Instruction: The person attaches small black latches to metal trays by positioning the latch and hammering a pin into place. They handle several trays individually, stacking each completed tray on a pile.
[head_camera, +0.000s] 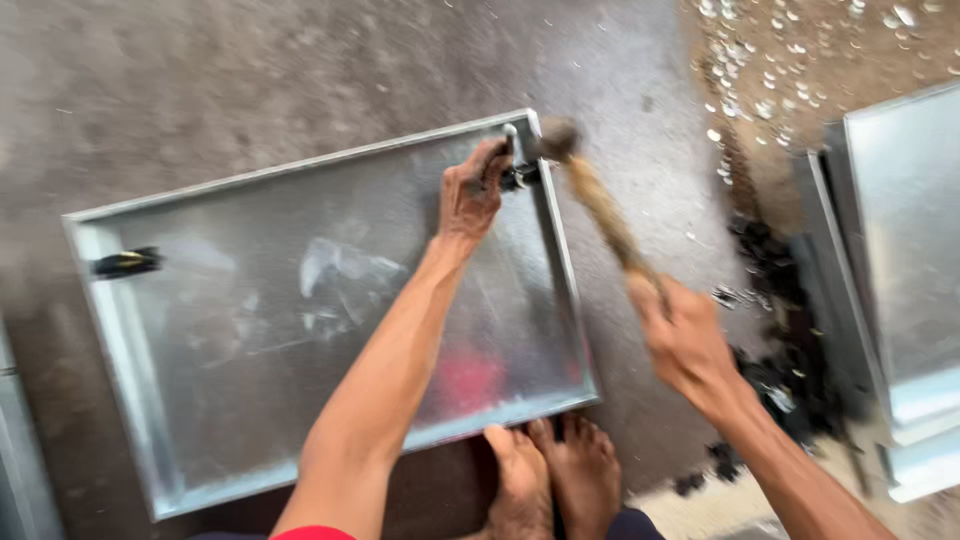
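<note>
Tray of sheet metal lies flat on the concrete floor, your feet at its 6 o'clock edge, likely to steady it. Your left hand pinches a small dark fitting against the rim at 1 o'clock, pinning it for the blow. Your right hand is clenched round a hammer, its head beside that fitting. Motion blurs the hammer; a second fitting sits at 9 o'clock; more metal sheets are cut off at 3 o'clock

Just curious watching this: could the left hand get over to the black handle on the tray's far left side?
Probably yes: the left hand rests at the tray's right rim, and only bare sheet metal lies between it and the black handle.
</note>
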